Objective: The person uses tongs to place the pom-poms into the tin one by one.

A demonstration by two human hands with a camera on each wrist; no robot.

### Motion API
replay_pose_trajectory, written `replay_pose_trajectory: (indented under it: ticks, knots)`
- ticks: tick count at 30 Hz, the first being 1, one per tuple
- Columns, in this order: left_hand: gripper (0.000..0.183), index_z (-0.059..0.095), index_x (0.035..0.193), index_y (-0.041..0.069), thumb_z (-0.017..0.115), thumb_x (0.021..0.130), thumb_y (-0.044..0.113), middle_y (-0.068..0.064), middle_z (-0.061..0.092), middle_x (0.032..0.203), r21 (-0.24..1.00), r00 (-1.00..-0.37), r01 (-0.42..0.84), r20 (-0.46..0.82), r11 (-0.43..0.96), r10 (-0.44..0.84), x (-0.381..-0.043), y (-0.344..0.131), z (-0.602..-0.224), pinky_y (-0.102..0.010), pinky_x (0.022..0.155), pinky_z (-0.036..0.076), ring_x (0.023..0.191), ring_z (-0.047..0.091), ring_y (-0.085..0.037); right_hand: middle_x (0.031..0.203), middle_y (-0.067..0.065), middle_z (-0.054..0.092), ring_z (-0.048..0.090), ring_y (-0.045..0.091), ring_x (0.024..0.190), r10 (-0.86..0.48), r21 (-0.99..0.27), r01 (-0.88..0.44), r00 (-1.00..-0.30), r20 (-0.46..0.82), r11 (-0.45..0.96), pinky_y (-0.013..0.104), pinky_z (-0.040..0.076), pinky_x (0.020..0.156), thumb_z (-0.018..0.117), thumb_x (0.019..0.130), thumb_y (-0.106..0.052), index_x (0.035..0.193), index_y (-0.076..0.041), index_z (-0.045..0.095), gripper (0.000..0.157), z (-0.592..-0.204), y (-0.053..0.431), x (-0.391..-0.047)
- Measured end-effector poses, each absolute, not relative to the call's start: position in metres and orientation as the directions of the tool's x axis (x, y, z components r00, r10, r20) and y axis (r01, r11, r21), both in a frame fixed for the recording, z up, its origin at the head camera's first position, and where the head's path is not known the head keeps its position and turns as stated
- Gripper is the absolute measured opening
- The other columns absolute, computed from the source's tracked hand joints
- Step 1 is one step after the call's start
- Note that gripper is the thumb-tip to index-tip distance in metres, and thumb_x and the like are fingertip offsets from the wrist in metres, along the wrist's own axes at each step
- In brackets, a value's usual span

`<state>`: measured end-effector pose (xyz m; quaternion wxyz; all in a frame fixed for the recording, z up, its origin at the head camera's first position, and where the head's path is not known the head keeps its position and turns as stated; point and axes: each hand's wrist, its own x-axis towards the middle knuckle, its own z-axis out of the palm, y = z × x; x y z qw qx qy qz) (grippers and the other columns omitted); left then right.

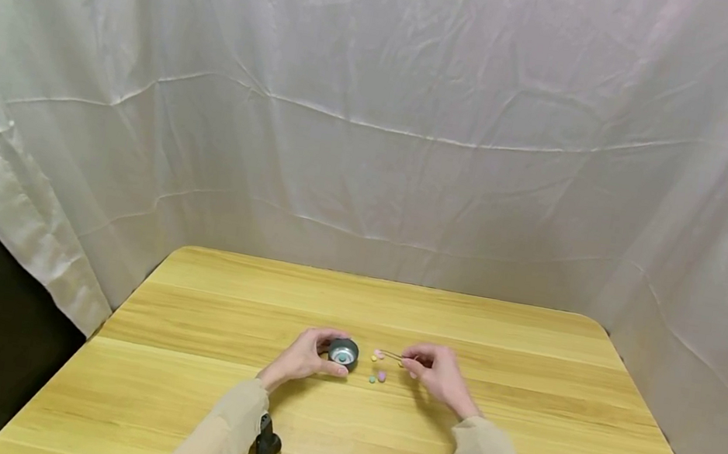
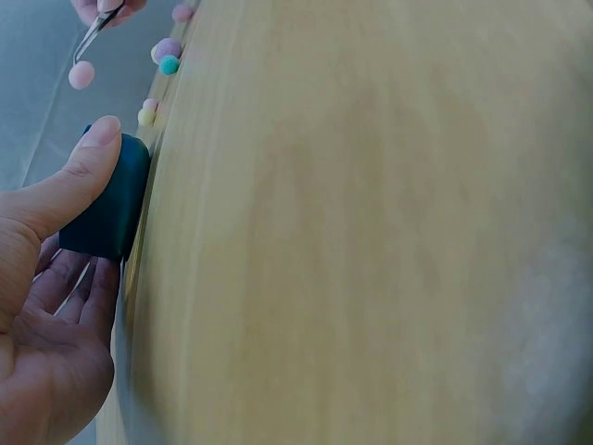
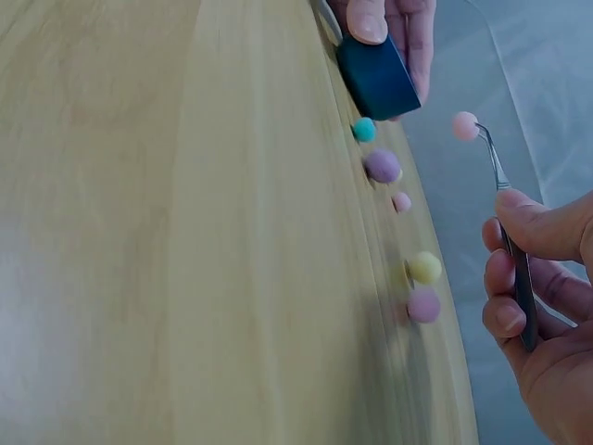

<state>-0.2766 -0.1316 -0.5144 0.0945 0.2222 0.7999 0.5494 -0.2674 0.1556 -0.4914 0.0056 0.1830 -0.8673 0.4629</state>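
1. The right wrist view shows clearly what the head view makes tiny: the right hand [image 3: 547, 306] pinches dark tweezers with bent silver metal tips [image 3: 521, 287], and these tips grip one small, round, pale pink ball [image 3: 465, 126] above the table.
2. The left hand [image 1: 302, 359] is curved around a dark, round cup [image 3: 378, 79], thumb at one side, fingers at the other.
3. Near the cup, between the hands, loose teal [image 3: 364, 129], purple, yellow and pink balls lie on the yellow wooden table [image 1: 373, 448], well inside its edges; bare wood extends on both sides.
4. Only the head view looks inside the cup: silvery interior, something teal within, too small to identify.
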Motion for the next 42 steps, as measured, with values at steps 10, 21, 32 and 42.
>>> replay_pose_trajectory:
  ticks: [10, 21, 32, 42]
  knots:
    - [0.062, 0.056, 0.136, -0.006, 0.083, 0.082, 0.008, -0.028, 0.062, 0.132, 0.922, -0.882, 0.257, 0.101, 0.290, 0.460, -0.279, -0.133, -0.516, -0.053, 0.105, 0.051, 0.119, 0.062, -0.042, 0.088, 0.007, 0.076, 0.056, 0.007, 0.070, -0.260, -0.773, -0.326, -0.941, 0.214, 0.544, 0.018, 0.047, 0.061, 0.073, 0.089, -0.005, 0.095, -0.006, 0.078, 0.008, -0.492, 0.135, -0.269]
    - [0.063, 0.055, 0.136, -0.008, 0.082, 0.082, 0.004, -0.029, 0.059, 0.136, 0.933, -0.889, 0.230, 0.085, 0.279, 0.450, -0.279, -0.131, -0.516, -0.053, 0.109, 0.049, 0.124, 0.059, -0.043, 0.088, 0.007, 0.076, 0.055, 0.005, 0.067, -0.259, -0.784, -0.324, -0.942, 0.214, 0.529, 0.018, 0.046, 0.060, 0.073, 0.089, -0.004, 0.093, -0.006, 0.078, 0.007, -0.493, 0.120, -0.268]
    - [0.061, 0.057, 0.135, -0.005, 0.083, 0.081, 0.005, -0.026, 0.062, 0.133, 0.928, -0.892, 0.226, 0.075, 0.297, 0.447, -0.277, -0.130, -0.514, -0.048, 0.106, 0.052, 0.122, 0.062, -0.040, 0.087, 0.009, 0.076, 0.062, 0.010, 0.071, -0.266, -0.799, -0.332, -0.938, 0.223, 0.502, 0.017, 0.048, 0.064, 0.072, 0.090, -0.002, 0.095, -0.004, 0.078, 0.008, -0.495, 0.113, -0.269]
    - [0.060, 0.057, 0.135, -0.005, 0.082, 0.081, 0.004, -0.027, 0.062, 0.134, 0.933, -0.892, 0.220, 0.075, 0.283, 0.447, -0.278, -0.130, -0.514, -0.050, 0.107, 0.051, 0.123, 0.061, -0.041, 0.086, 0.007, 0.076, 0.060, 0.008, 0.069, -0.247, -0.800, -0.313, -0.946, 0.212, 0.512, 0.017, 0.047, 0.063, 0.072, 0.090, -0.003, 0.092, -0.006, 0.078, 0.007, -0.495, 0.109, -0.269]
